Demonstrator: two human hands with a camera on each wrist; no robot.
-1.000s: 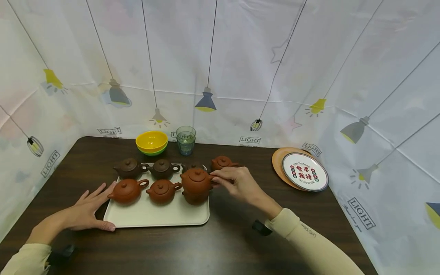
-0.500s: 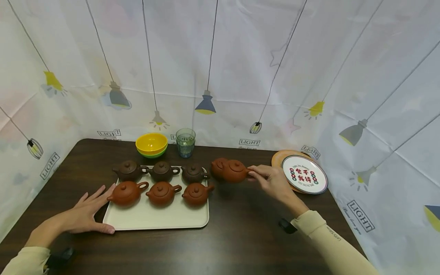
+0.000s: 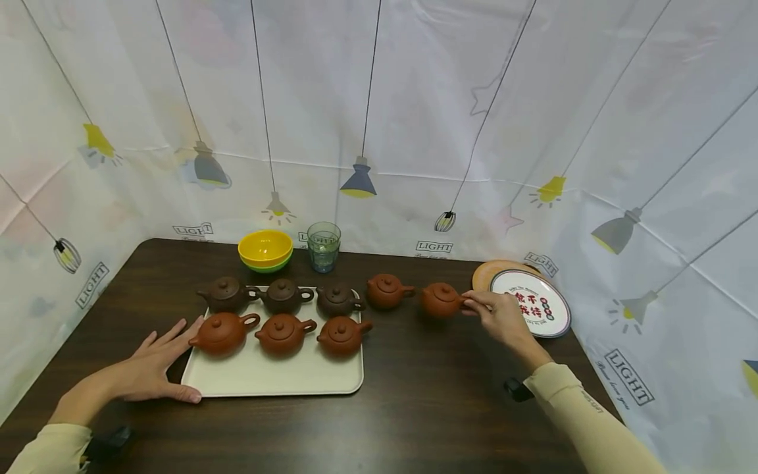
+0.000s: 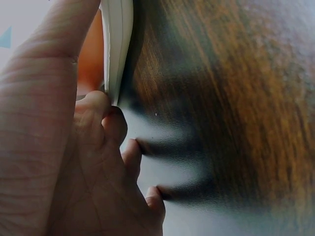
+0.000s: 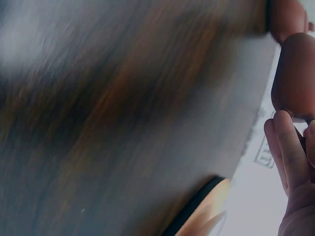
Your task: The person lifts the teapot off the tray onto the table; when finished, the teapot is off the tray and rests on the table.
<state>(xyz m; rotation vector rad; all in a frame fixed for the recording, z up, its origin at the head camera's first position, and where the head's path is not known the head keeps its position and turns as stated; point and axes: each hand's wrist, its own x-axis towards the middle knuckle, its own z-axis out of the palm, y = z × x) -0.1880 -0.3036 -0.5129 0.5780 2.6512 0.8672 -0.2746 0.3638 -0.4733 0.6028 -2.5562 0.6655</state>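
In the head view, my right hand (image 3: 503, 320) pinches the handle of a reddish-brown clay teapot (image 3: 440, 300), right of the tray. The right wrist view shows the same teapot (image 5: 298, 73) beyond the fingertips. Another reddish teapot (image 3: 385, 291) stands between it and the cream tray (image 3: 272, 378). On the tray, three dark brown teapots (image 3: 282, 296) form the back row and three reddish ones (image 3: 282, 334) the front row. My left hand (image 3: 148, 368) lies with fingers spread at the tray's left edge, thumb by the front corner. Its fingers touch the tray edge (image 4: 117, 44) in the left wrist view.
Behind the tray stand a yellow bowl (image 3: 265, 247) nested in a green one and a greenish glass (image 3: 324, 247). To the right, a white plate with red characters (image 3: 541, 319) leans over a round wooden board (image 3: 482, 273). A patterned cloth (image 3: 403, 131) hangs along the table's back.
My right hand has carried the teapot from above the tray's front right teapot to the right, past the one standing beside the tray. My left hand has stayed at the tray.
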